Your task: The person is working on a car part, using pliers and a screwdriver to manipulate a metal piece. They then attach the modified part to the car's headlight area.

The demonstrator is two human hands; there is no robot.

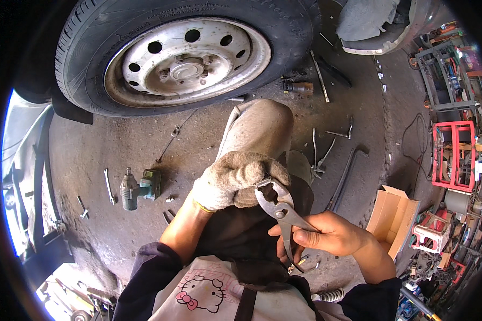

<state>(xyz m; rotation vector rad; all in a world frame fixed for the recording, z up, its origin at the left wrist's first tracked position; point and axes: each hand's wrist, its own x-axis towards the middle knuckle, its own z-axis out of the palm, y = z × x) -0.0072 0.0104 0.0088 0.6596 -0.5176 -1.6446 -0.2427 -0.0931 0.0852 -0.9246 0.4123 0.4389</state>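
Observation:
A pair of slip-joint pliers [285,212] is in my bare right hand [329,233], its handles slanting down between my fingers and its jaws apart. The jaws point up and left, next to the fingertips of my left hand [241,179]. That hand wears a dirty knitted glove with a pale cuff. Its fingers are curled closed in front of my raised knee [260,125]. Whatever they may hold is hidden by the glove. I cannot tell whether the jaws touch the glove.
A car wheel [187,69] stands just beyond my knee. To the left lie a cordless impact wrench [129,191] and a spanner [108,186]. At right are a long bar [344,179], a brown bottle [300,87], an open cardboard box [393,216] and a red metal frame [455,125].

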